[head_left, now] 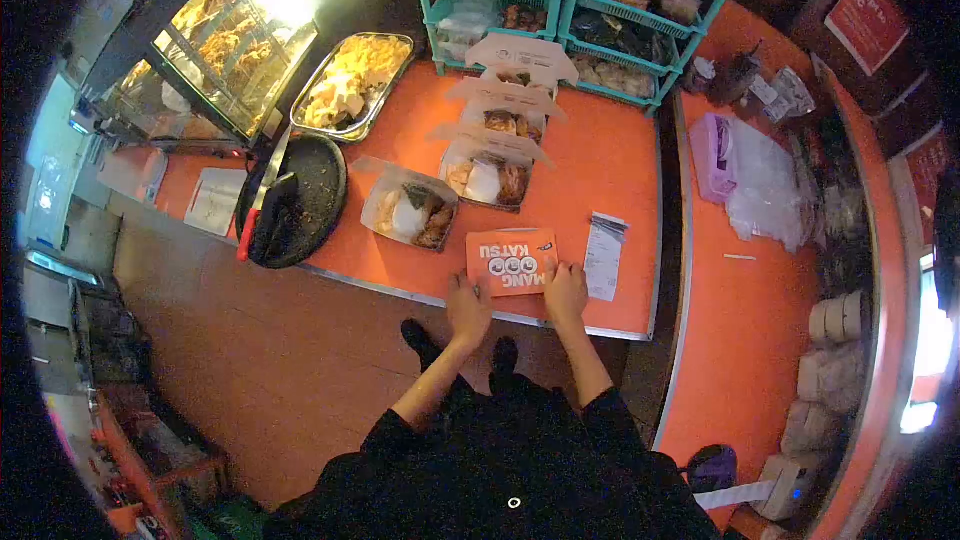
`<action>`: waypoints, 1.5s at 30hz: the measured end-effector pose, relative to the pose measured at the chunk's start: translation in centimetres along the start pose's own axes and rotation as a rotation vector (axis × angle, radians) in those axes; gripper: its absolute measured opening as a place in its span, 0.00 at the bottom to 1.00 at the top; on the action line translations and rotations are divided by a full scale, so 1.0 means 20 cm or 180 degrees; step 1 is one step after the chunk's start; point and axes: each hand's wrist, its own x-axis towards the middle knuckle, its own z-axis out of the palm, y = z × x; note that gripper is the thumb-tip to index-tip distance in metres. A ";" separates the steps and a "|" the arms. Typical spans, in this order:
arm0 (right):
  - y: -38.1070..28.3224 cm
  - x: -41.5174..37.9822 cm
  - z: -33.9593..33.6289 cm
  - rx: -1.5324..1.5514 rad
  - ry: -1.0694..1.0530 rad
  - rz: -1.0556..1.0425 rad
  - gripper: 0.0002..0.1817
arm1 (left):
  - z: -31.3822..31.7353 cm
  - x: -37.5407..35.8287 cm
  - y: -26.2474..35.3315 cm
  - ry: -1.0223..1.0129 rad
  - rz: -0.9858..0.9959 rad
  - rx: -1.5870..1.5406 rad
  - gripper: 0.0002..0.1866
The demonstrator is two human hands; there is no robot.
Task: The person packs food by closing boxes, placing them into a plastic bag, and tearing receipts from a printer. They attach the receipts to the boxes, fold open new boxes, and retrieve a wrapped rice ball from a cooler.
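An orange takeout box point(510, 262), its lid closed and printed "MANG KATSU", sits at the front edge of the orange counter. My left hand point(468, 306) grips its near left corner. On the near right side, my right hand point(566, 292) holds the same box, with the fingers along its edge. Just to the right of it lies a printed receipt point(604, 258) with a dark strip at its top. Behind and to the left, an open food box point(410, 210) holds a white mound, greens and browned pieces. Another open food box point(487, 180) stands behind that one, with several in a row going back.
A foil tray of yellow food point(352, 85) stands beside the lit glass display case point(225, 45). Red-handled tongs point(262, 195) rest on a round black tray point(318, 202). Teal basket racks point(615, 20) line the back. A purple container point(713, 155) and plastic bags point(765, 185) lie on the right counter.
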 end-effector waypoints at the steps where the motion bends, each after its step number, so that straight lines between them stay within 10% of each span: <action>1: 0.00 0.00 0.02 -0.0157 -0.0204 0.0139 0.28 | -0.02 0.01 0.02 -0.0358 -0.0116 -0.0154 0.27; 2: 0.00 -0.01 0.04 -0.1051 0.0887 -0.0605 0.28 | -0.04 0.03 0.03 -0.0716 -0.0227 -0.0307 0.29; 9: 0.03 0.02 -0.03 0.0152 -0.0064 -0.0294 0.24 | -0.05 0.10 0.01 -0.1548 -0.0639 -0.0266 0.29; 14: 0.09 -0.11 -0.15 0.2201 0.0587 -0.0719 0.21 | 0.03 -0.03 -0.04 0.0221 0.0212 -0.1674 0.27; 18: 0.13 -0.08 -0.11 0.2228 0.0702 -0.0737 0.20 | 0.04 -0.01 -0.05 0.0180 0.0046 -0.1518 0.23; 23: 0.18 0.10 -0.09 0.1110 -0.1018 0.0010 0.19 | 0.01 0.12 -0.09 -0.1165 -0.0367 -0.1336 0.21; 26: 0.10 0.14 -0.04 0.1390 0.0620 -0.0688 0.16 | 0.10 0.17 -0.08 0.0385 0.0549 -0.1338 0.19; 39: 0.00 0.29 0.10 0.1143 0.0444 -0.1219 0.10 | 0.18 0.36 -0.01 0.0195 0.0482 -0.1001 0.12; 42: 0.01 0.31 0.15 0.2029 0.0642 -0.1453 0.09 | 0.14 0.37 0.02 0.0869 0.0808 -0.1651 0.10; 45: -0.03 0.29 0.10 0.4084 -0.0725 -0.0188 0.09 | 0.09 0.36 0.04 -0.0194 0.0293 -0.2544 0.10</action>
